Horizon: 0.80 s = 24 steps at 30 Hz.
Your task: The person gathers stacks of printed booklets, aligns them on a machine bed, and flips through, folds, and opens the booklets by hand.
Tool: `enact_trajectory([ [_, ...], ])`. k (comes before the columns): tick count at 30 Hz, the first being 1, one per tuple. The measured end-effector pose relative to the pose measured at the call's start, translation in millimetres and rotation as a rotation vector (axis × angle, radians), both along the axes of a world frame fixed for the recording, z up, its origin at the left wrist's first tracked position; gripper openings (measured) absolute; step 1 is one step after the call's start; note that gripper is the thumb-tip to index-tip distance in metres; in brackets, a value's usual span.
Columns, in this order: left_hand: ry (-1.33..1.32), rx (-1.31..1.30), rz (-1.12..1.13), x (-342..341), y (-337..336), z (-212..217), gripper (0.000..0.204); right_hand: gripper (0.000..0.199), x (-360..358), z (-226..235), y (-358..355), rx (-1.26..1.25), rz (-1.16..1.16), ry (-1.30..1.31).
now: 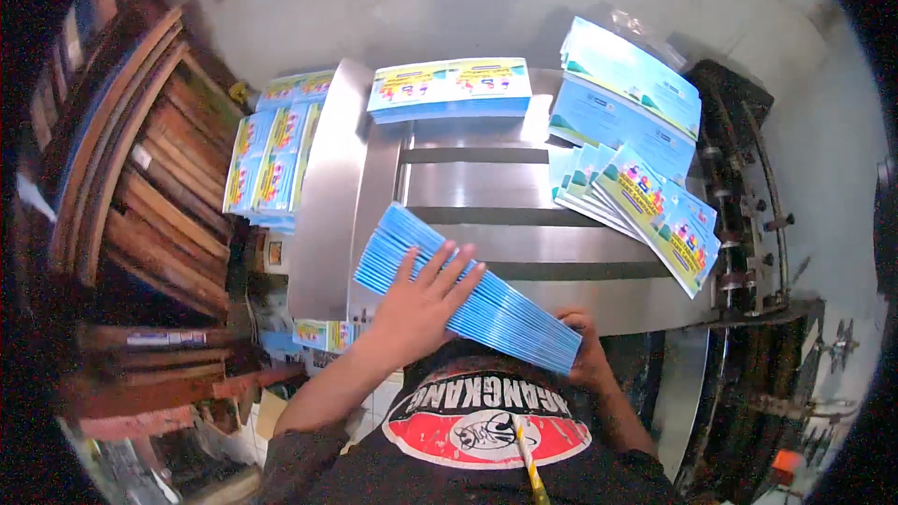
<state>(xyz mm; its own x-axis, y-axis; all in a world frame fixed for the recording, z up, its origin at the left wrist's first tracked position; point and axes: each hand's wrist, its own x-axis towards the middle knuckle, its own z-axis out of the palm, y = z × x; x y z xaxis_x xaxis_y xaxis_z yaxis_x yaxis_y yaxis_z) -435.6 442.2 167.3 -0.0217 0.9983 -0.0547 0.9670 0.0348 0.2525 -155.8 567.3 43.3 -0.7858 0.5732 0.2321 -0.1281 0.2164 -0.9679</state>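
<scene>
A fanned bundle of blue-edged booklets (510, 318) slants across the front of the metal table, just before my body. Its many thin edges face up in close lines. My left hand (421, 295) lies over the left part of the bundle, palm down, with the fingers spread across the edges. At the bundle's lower right end my right hand (589, 351) is closed round the corner, its thumb side on top; part of its fingers is hidden beneath.
The slotted metal table (477, 187) bears a neat booklet stack (451, 84) at the back. Loose booklets (655, 206) overlap at the right, beside dark machine rollers (734, 196). More booklet stacks (271, 159) stand left of the table, near a wooden rack (159, 168).
</scene>
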Motion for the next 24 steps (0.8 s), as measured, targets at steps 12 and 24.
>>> enact_trajectory([
  [12,0.163,0.103,-0.053,15,-23,-13,0.087,0.091,-129,111,49,0.387,0.583,-0.745],
  [24,0.039,0.488,-0.168,-5,-57,-27,0.023,0.066,-136,133,-3,0.582,0.3,-0.797],
])
